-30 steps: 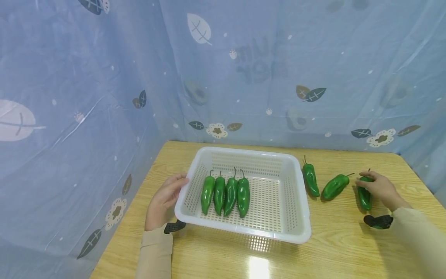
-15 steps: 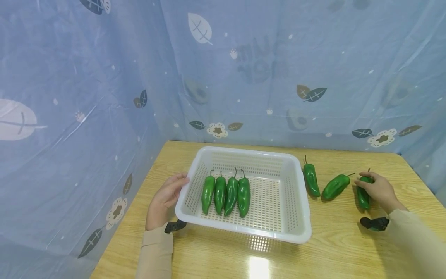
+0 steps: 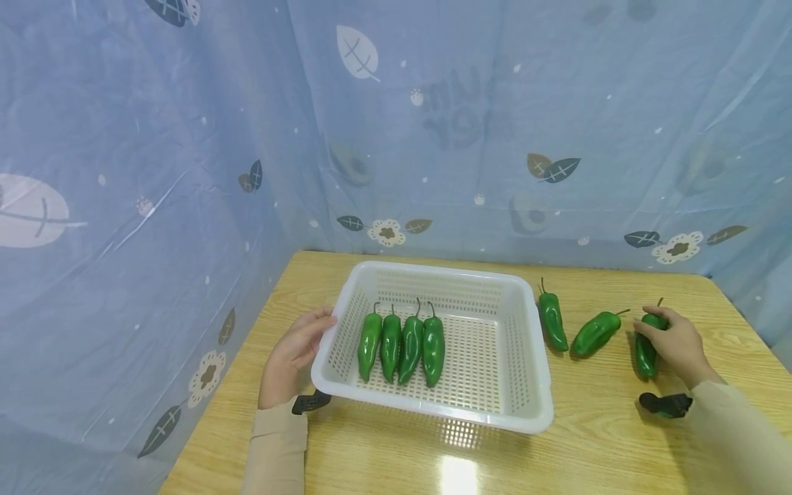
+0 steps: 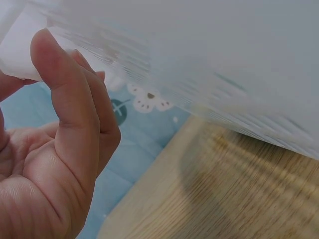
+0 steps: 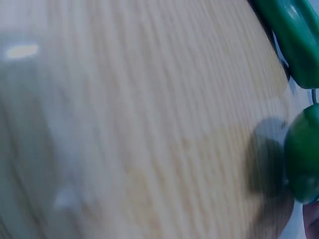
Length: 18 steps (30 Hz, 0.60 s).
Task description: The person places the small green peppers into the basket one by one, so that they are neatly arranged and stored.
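Observation:
In the head view my left hand (image 3: 300,350) grips the left rim of a white perforated plastic basket (image 3: 436,421). The left wrist view shows thumb and fingers at the rim of the basket (image 4: 239,59). Several green peppers (image 3: 401,347) lie side by side in the basket's left half, stems pointing away from me. At the far right my right hand (image 3: 677,347) holds a green pepper (image 3: 646,357) from above, thumb and fingers around its upper part. In the right wrist view that pepper (image 5: 304,154) shows at the right edge, most of the hand out of frame.
Two more green peppers lie on the wooden table between basket and right hand: an upright-lying pepper (image 3: 553,320) beside the basket's right rim and a slanted pepper (image 3: 596,335). A blue patterned curtain (image 3: 433,137) hangs behind and left of the table (image 3: 594,426).
My right wrist has shifted slightly left, and the pepper in that hand has turned a little, its lower tip going left. The left hand and basket stay in place.

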### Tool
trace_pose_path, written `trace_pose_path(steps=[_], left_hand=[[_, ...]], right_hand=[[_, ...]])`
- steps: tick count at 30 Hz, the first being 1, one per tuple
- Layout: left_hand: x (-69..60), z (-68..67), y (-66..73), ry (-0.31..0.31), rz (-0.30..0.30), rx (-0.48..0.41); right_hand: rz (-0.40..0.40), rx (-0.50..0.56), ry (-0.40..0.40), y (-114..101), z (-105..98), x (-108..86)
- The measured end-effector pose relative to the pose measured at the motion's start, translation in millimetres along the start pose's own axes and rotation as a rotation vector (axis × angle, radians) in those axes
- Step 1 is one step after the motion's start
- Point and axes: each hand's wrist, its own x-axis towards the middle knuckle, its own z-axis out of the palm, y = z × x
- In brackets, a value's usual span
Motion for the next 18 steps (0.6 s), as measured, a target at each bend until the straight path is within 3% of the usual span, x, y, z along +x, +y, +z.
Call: trace_pose_path(steps=[5, 14, 18], left_hand=[[-0.8, -0.2, 0.0, 0.007, -0.004, 0.01], [0.1, -2.6, -1.5, -0.001, -0.005, 0.014], [0.3, -2.0, -1.5, -0.001, -0.007, 0.008]], right_hand=[[0.012, 0.076, 0.052, -2.9, 1.0, -1.2], [-0.022, 0.337, 0.107, -25.9, -2.1, -9.4], [-0.046, 0.365, 0.11, -41.1, -3.6, -12.9]])
